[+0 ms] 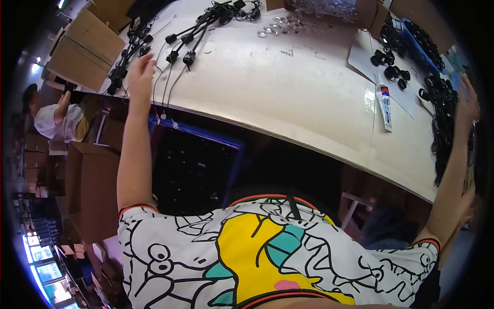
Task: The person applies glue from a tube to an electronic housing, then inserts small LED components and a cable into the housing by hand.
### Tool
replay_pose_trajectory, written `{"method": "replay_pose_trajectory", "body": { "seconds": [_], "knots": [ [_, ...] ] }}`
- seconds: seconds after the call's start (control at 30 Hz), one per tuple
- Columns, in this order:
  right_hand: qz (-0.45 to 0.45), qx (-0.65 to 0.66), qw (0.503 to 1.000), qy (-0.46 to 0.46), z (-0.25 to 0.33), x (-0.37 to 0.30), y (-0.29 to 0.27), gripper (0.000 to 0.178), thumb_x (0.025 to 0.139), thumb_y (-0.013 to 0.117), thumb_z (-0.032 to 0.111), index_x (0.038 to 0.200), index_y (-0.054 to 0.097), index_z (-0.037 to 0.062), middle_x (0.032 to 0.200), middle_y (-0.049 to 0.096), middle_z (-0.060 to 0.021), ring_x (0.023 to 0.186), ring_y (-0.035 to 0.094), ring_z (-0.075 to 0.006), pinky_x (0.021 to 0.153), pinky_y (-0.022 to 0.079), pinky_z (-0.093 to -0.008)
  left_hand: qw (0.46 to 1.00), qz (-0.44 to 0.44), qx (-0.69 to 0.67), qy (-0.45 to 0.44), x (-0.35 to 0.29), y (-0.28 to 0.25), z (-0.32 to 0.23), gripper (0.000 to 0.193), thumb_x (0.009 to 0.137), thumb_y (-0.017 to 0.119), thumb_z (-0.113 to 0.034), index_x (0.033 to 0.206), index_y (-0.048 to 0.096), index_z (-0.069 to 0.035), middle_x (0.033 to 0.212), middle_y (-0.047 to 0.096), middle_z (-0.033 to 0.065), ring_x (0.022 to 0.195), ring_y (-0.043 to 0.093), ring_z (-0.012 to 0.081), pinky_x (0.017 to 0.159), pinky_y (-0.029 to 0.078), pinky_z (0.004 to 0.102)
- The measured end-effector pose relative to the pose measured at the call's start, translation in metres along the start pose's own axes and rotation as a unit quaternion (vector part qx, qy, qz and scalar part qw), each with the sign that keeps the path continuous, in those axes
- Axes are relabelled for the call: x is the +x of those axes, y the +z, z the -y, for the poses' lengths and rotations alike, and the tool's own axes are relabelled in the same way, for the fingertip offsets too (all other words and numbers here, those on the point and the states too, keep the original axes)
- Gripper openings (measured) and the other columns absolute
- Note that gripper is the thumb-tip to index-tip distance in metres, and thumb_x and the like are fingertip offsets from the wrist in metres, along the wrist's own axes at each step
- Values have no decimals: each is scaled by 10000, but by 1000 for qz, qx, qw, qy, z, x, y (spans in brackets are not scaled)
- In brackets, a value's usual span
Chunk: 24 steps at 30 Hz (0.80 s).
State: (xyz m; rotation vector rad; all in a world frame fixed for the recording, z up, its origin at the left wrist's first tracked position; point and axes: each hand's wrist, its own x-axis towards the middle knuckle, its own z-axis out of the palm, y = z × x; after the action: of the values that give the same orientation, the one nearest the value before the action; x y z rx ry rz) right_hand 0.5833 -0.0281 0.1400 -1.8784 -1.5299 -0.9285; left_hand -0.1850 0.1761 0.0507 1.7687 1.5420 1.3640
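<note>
My left hand (141, 77) is raised over the table's left side, its fingers loosely apart and nothing visible in them. Near it lies a bundle of black cables (121, 69). Just right of it, several black cables with cylindrical ends (189, 57) trail thin wires over the front edge, with small pale tips hanging down. Far to the right, my right hand (467, 103) reaches out beside a thick pile of black cables (443, 118). Its fingers look stretched out, though slightly blurred, and I see nothing held in them.
On the white table (288, 92) lie a glue tube (385, 108), round black parts (393, 72) and clear pieces (280, 26). A blue crate (423, 44) holds more cables. Cardboard boxes (85, 49) stand left, near another person (57, 118). Another person's hand (467, 203) shows below my right arm.
</note>
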Motion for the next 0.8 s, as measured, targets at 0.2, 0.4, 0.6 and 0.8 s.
{"method": "replay_pose_trajectory", "body": {
  "seconds": [0.2, 0.4, 0.6, 0.8],
  "knots": [
    [41, 294, 917, -267, 364, -23, 12, 170, 676, 594, 4, 826, 605, 84, 977, 571, -72, 953, 513, -220, 775, 404, -335, 959, 44, 268, 82, 56, 31, 30, 257, 809, 503, -244, 972, 585, -63, 893, 609, 141, 843, 582, 285, 735, 442, 347],
    [113, 405, 866, -270, 443, -68, 30, 49, 727, 575, 78, 769, 595, 90, 899, 574, -41, 902, 517, -211, 808, 377, -333, 841, 170, 513, 18, 71, 61, 11, 332, 740, 566, -385, 903, 613, -99, 890, 621, 89, 878, 578, 264, 745, 435, 370],
    [173, 453, 847, -217, 428, -79, 58, 95, 695, 596, 26, 775, 599, 78, 846, 585, -24, 846, 533, -203, 793, 394, -320, 946, 169, 274, -32, 103, 48, 58, 290, 771, 551, -331, 841, 616, -57, 759, 625, 72, 688, 582, 201, 678, 443, 323],
    [173, 466, 843, -205, 423, -71, 57, 128, 689, 600, 10, 803, 601, 69, 857, 589, -45, 822, 542, -219, 750, 421, -321, 938, 160, -304, -56, 108, 21, 13, 228, 889, 440, -243, 921, 503, -26, 642, 536, 37, 584, 505, 140, 536, 428, 259]
  ]
}}
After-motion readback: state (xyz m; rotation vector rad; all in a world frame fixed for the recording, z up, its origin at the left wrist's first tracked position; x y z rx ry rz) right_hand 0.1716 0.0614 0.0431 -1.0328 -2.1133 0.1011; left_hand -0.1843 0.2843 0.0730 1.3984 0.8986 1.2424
